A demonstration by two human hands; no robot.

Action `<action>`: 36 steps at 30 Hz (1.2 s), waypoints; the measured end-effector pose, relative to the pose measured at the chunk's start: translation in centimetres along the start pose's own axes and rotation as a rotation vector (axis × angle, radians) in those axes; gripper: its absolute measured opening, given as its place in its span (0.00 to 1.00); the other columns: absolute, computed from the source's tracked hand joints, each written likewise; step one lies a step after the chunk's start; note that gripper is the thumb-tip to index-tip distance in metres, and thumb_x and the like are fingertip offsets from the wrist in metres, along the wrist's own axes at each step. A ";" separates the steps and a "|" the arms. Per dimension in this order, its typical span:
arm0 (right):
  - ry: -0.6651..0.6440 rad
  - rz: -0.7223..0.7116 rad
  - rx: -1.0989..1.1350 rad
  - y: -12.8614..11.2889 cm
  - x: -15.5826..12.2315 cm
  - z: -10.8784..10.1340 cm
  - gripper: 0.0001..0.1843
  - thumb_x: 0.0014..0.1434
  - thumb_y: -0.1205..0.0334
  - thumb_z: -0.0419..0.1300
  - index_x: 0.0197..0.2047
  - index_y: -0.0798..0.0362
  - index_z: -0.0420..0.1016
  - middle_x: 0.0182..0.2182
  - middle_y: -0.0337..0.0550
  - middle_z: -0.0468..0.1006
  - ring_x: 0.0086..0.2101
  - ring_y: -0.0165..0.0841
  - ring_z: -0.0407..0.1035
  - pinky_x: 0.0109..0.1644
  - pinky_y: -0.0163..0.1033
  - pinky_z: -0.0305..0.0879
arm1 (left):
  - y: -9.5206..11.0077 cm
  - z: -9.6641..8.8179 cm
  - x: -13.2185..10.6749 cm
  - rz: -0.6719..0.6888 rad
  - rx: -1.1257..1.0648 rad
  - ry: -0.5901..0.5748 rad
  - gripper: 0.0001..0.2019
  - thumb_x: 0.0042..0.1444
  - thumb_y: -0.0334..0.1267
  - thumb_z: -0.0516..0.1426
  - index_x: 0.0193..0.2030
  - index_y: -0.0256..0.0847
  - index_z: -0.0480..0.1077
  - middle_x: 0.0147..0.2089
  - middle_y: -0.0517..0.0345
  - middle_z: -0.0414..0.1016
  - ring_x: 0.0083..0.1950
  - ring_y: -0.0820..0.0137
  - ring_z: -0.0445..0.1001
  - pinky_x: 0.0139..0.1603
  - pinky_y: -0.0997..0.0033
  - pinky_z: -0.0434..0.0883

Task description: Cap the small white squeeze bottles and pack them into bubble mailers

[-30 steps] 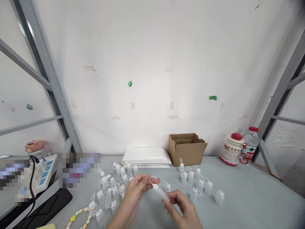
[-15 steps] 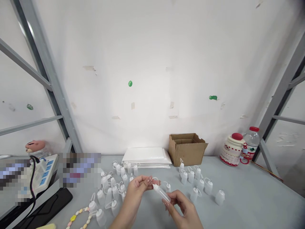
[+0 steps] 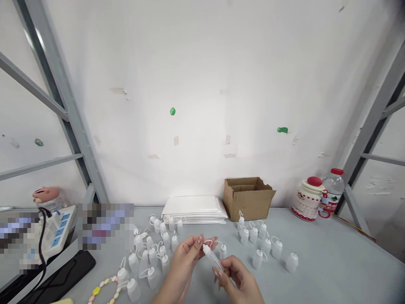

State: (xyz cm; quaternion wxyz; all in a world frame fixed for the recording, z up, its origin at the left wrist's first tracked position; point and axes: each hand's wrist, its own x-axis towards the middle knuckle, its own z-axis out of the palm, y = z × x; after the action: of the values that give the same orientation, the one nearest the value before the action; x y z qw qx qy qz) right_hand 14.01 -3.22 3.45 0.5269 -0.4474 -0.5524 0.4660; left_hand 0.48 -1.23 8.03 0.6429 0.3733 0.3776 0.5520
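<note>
My right hand (image 3: pixel 238 278) grips the lower body of a slim, clear squeeze bottle (image 3: pixel 213 258), tilted with its white nozzle toward the upper left. My left hand (image 3: pixel 186 261) is closed in a pinch at the nozzle end, where a thin white cap loop (image 3: pixel 208 241) arches from the bottle's neck into the fingertips. The small cap itself is mostly hidden by those fingers. Just behind the hands stands another small white bottle (image 3: pixel 223 251). Many similar bottles stand in a left group (image 3: pixel 152 255) and a right group (image 3: pixel 266 245), many with looped straps.
A brown cardboard box (image 3: pixel 253 204) and a stack of white sheets (image 3: pixel 193 209) sit against the wall. At the right back are a red-lidded jar (image 3: pixel 306 200) and a plastic bottle (image 3: pixel 333 190). A bead bracelet (image 3: pixel 104 280), black phone (image 3: pixel 63 276) and power strip (image 3: pixel 60 230) lie left.
Both hands have shifted slightly with the squeeze bottle, the right one a little left and down. The bottle is tilted more steeply now. The standing bottles have not moved.
</note>
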 end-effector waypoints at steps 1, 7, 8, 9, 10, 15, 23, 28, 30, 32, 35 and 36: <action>-0.011 0.014 0.040 0.0 0.1 0.1 0.20 0.47 0.43 0.59 0.24 0.53 0.68 0.18 0.37 0.71 0.22 0.31 0.65 0.29 0.35 0.62 | 0.1 0.1 0.0 -0.003 -0.034 -0.004 0.17 0.43 0.51 0.60 0.27 0.36 0.74 0.36 0.46 0.80 0.44 0.58 0.75 0.52 0.60 0.65; -0.034 0.045 0.120 0.6 0.3 0.1 0.22 0.46 0.42 0.60 0.26 0.55 0.70 0.21 0.41 0.74 0.23 0.31 0.66 0.29 0.36 0.63 | 0.2 -0.3 0.1 -0.010 -0.067 0.007 0.20 0.43 0.54 0.59 0.25 0.34 0.75 0.35 0.45 0.81 0.45 0.55 0.75 0.55 0.58 0.63; -0.035 0.043 0.117 0.8 0.3 0.1 0.22 0.45 0.41 0.60 0.26 0.55 0.70 0.21 0.41 0.74 0.22 0.31 0.65 0.29 0.36 0.63 | 0.1 -0.3 0.1 -0.010 -0.065 0.015 0.18 0.43 0.52 0.60 0.24 0.35 0.75 0.34 0.46 0.81 0.46 0.55 0.74 0.55 0.58 0.63; -0.035 0.042 0.111 1.0 0.3 0.1 0.22 0.45 0.41 0.60 0.26 0.55 0.70 0.21 0.41 0.74 0.22 0.31 0.65 0.29 0.36 0.63 | 0.1 -0.3 0.1 -0.013 -0.074 0.023 0.16 0.42 0.50 0.62 0.24 0.35 0.74 0.33 0.47 0.81 0.47 0.55 0.74 0.55 0.58 0.63; -0.034 0.043 0.104 1.1 0.3 0.1 0.22 0.45 0.41 0.60 0.25 0.54 0.70 0.20 0.41 0.74 0.22 0.31 0.65 0.29 0.36 0.63 | 0.0 -0.3 0.1 -0.017 -0.087 0.030 0.15 0.41 0.47 0.63 0.23 0.35 0.74 0.32 0.48 0.81 0.47 0.55 0.74 0.55 0.58 0.64; -0.035 0.065 0.081 1.3 0.5 -0.1 0.24 0.43 0.39 0.60 0.24 0.54 0.69 0.19 0.40 0.73 0.21 0.30 0.65 0.29 0.36 0.63 | -0.4 0.0 0.1 -0.040 -0.128 0.037 0.14 0.40 0.46 0.64 0.23 0.35 0.74 0.34 0.46 0.81 0.47 0.54 0.74 0.56 0.56 0.63; -0.160 0.056 0.064 -0.4 1.3 -1.2 0.23 0.49 0.41 0.57 0.32 0.55 0.75 0.23 0.43 0.76 0.25 0.33 0.69 0.32 0.38 0.67 | -1.3 0.3 0.3 0.047 -0.032 0.009 0.25 0.32 0.43 0.68 0.40 0.40 0.70 0.39 0.46 0.80 0.45 0.55 0.75 0.49 0.56 0.67; 0.025 0.022 -0.003 -1.0 1.7 -2.2 0.29 0.50 0.41 0.54 0.47 0.54 0.71 0.24 0.40 0.72 0.21 0.31 0.65 0.28 0.37 0.66 | -0.8 -0.7 0.9 0.189 0.156 0.193 0.22 0.37 0.45 0.64 0.39 0.40 0.65 0.37 0.48 0.79 0.43 0.58 0.76 0.47 0.60 0.67; 0.156 -0.006 -0.039 -1.1 2.0 -2.6 0.27 0.50 0.44 0.56 0.48 0.53 0.70 0.24 0.38 0.69 0.21 0.30 0.63 0.27 0.36 0.65 | -1.1 -1.4 1.2 0.261 0.362 0.269 0.21 0.41 0.44 0.62 0.42 0.42 0.63 0.37 0.50 0.78 0.43 0.59 0.75 0.47 0.60 0.66; 0.213 -0.011 -0.110 -0.9 2.3 -2.6 0.27 0.48 0.48 0.58 0.48 0.54 0.70 0.24 0.37 0.67 0.20 0.30 0.62 0.25 0.36 0.64 | -1.8 -2.1 1.5 0.276 0.599 0.301 0.19 0.44 0.43 0.59 0.44 0.42 0.62 0.37 0.51 0.77 0.42 0.59 0.74 0.46 0.60 0.66; 0.196 0.001 -0.272 0.2 2.7 -2.4 0.27 0.43 0.57 0.60 0.48 0.57 0.70 0.24 0.36 0.67 0.20 0.29 0.61 0.27 0.36 0.64 | -3.0 -3.0 1.9 0.287 0.812 0.295 0.16 0.48 0.43 0.55 0.44 0.42 0.61 0.37 0.50 0.74 0.40 0.58 0.73 0.43 0.60 0.66; 0.185 0.001 -0.327 0.6 2.7 -2.3 0.26 0.42 0.59 0.60 0.47 0.57 0.71 0.24 0.36 0.67 0.21 0.30 0.62 0.28 0.37 0.64 | -3.3 -3.2 2.1 0.287 0.862 0.297 0.16 0.48 0.42 0.54 0.44 0.42 0.61 0.37 0.49 0.73 0.40 0.58 0.73 0.42 0.60 0.66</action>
State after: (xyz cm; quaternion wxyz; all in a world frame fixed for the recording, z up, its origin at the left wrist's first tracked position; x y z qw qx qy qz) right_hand 16.15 -0.37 3.34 0.4955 -0.5682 -0.5698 0.3272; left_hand -0.71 0.63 3.50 0.2859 0.5715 0.6045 0.4757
